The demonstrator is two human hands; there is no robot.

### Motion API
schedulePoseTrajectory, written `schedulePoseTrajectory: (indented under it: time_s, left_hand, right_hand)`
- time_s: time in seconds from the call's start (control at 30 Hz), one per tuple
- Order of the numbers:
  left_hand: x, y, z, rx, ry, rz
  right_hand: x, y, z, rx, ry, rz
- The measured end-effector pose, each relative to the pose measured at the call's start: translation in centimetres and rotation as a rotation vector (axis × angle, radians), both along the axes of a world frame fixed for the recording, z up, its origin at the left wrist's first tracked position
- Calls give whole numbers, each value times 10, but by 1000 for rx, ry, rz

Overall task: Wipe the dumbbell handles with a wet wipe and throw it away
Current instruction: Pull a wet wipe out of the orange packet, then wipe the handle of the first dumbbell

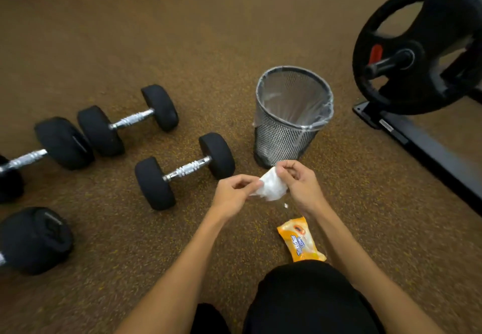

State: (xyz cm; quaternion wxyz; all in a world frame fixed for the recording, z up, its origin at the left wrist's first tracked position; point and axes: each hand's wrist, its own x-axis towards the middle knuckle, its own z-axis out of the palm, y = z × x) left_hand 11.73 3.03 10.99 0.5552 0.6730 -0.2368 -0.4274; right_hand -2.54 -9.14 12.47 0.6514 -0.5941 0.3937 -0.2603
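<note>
Left grip [234, 190] and right grip [297, 180] pinch the crumpled wet wipe [271, 189] between them.

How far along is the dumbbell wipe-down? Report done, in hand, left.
Done: a wet wipe is out; the orange pack lies by the knee. In hand: left hand and right hand both pinch it, bunched, near the mesh bin. Left: the wipe is not binned; no hand touches a dumbbell, and the frame cannot show whether handles are wiped.

One head-worn wide-angle view looks forward and steeply down at the nearby floor [208, 33] ahead.
</note>
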Motion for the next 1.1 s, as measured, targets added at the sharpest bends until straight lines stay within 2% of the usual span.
schedulePoseTrajectory:
  time_s: [0.13,0.3,0.47,0.53,0.67,0.73,0.83,1.0,1.1]
  left_hand:
    - [27,21,18,10,-52,113]
    - [57,43,33,34,78,187]
    - [80,58,62,-80,165,147]
    - [88,60,68,-107,111,169]
    - [103,67,69,-137,23,343]
    - [109,72,68,-162,-11,379]
    - [118,80,65,-165,-93,391]
    - [136,98,50,-38,-266,329]
    - [143,105,43,63,-468,270]
  right_hand:
    - [34,0,28,9,-30,216]
    - [77,4,48,-55,-34,284]
    - [116,5,59,-148,-9,412]
    - [128,9,63,-176,-19,445]
    - [144,21,64,-300,-53,505]
    - [151,25,58,-382,-20,542]
    - [159,34,44,-392,27,536]
    - [172,47,26,-454,115,502]
    - [178,52,22,-515,187,493]
